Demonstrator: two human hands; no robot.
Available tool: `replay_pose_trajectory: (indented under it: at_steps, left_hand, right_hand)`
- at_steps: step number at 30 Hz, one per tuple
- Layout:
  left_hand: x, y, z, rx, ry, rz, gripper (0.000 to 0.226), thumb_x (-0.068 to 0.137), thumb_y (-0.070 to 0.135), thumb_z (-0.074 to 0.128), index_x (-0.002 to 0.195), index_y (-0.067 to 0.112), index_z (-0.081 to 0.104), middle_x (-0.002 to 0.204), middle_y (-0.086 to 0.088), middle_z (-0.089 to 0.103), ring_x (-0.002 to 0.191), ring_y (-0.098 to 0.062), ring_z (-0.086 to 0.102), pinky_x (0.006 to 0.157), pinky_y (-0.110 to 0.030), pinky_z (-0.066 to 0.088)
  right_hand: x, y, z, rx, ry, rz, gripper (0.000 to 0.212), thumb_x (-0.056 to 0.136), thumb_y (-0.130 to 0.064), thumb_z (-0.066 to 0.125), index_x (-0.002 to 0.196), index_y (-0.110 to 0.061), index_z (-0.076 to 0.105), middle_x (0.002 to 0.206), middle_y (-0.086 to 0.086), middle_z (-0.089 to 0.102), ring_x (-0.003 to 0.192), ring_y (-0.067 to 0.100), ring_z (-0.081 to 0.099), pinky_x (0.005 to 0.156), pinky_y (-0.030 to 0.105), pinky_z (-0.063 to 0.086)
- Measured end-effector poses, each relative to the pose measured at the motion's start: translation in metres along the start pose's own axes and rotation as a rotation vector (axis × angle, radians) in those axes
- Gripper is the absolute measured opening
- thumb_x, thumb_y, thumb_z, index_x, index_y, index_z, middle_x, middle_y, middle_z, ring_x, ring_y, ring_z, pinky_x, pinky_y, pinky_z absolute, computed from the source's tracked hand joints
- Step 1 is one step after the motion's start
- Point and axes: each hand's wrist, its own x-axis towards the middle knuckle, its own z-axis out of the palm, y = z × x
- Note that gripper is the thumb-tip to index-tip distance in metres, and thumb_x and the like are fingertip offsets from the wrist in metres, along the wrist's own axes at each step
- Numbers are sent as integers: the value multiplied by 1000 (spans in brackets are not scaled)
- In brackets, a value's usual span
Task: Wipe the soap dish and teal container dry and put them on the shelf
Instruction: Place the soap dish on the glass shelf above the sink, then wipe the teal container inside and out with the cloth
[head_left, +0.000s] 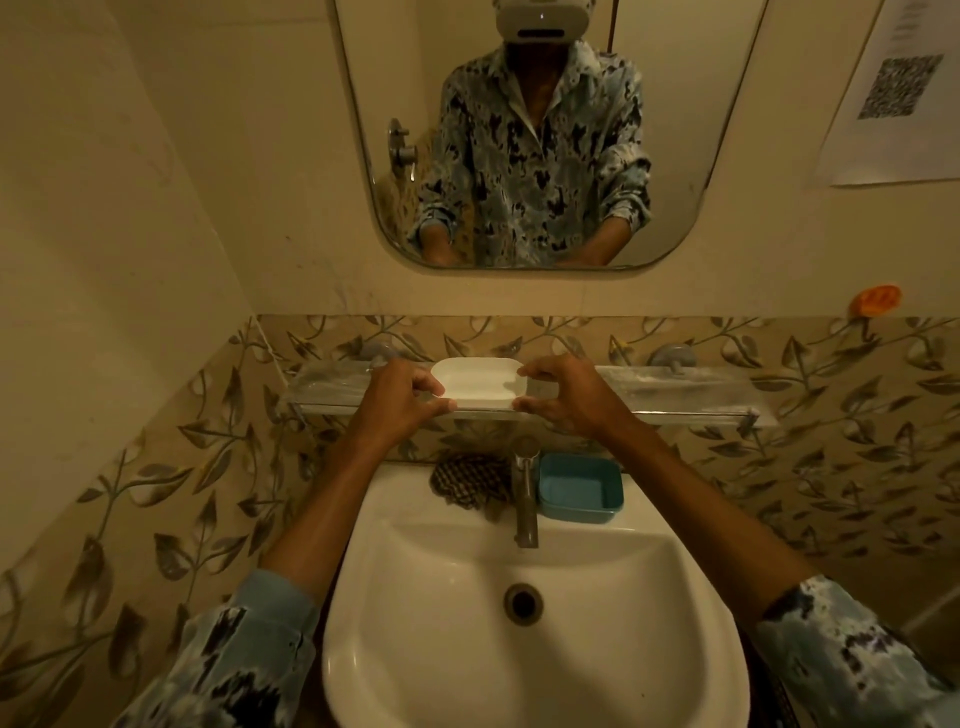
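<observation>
1. While you pinch it at both short ends, the white soap dish (478, 383) sits at the clear shelf (675, 384), though you cannot tell whether it rests there; it is smooth glossy plastic, a rounded rectangle, empty.
2. Your left hand (400, 397) and right hand (563, 395) reach forward on outstretched arms, fingers (535, 370) and thumbs curled round the dish's ends.
3. Your teal container (581, 486), a round-cornered plastic tub, stands empty on the sink (649, 623) rim, right of the metal tap (525, 499); a crumpled checked cloth (470, 480) lies left of the tap.
</observation>
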Motion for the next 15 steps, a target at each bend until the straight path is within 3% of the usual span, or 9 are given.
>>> replay_pose_trajectory:
  at_steps: [3, 7, 9, 11, 13, 15]
  left_hand:
    - [-8, 2, 1, -31, 101, 76, 51, 68, 18, 83, 116, 15, 65, 110, 3, 61, 100, -12, 56, 85, -29, 51]
    - [-38, -13, 14, -93, 346, 231, 22, 79, 19, 71, 96, 28, 60, 94, 14, 59, 85, 1, 55, 72, -9, 43]
    - [-57, -31, 32, -116, 337, 239, 20, 81, 15, 66, 87, 31, 57, 84, 16, 57, 80, 0, 56, 65, -9, 44]
    - [-70, -54, 56, -118, 250, 166, 25, 80, 9, 67, 82, 32, 57, 80, 18, 57, 74, -4, 57, 61, -15, 47]
    - [-74, -77, 81, -71, 121, 44, 25, 79, 8, 67, 80, 31, 58, 79, 18, 57, 72, -4, 56, 62, -26, 50]
    - [-74, -97, 102, 3, -69, -53, 16, 81, 13, 68, 91, 24, 62, 93, 6, 62, 80, -8, 58, 73, -34, 53]
  right_hand:
    - [-19, 1, -2, -23, 173, -90, 45, 77, -23, 77, 119, -13, 62, 120, 6, 62, 107, 15, 53, 85, 26, 42]
    - [-69, 25, 9, -96, 465, -288, 11, 86, -15, 60, 94, -9, 61, 93, 1, 57, 91, 8, 47, 81, 12, 35]
    - [-96, 50, 27, -136, 413, -294, 7, 82, -12, 62, 87, -7, 61, 87, 4, 59, 85, 15, 53, 77, 21, 44]
    - [-116, 82, 48, -187, 288, -164, 16, 74, -3, 73, 87, -5, 65, 86, 12, 63, 81, 27, 61, 70, 35, 53]
    - [-123, 114, 65, -269, 101, 58, 33, 74, -8, 77, 105, -6, 66, 106, 16, 66, 98, 35, 62, 83, 41, 51]
    - [-125, 138, 78, -383, -45, 191, 51, 80, -21, 72, 127, -10, 56, 130, 13, 58, 121, 32, 51, 104, 40, 39]
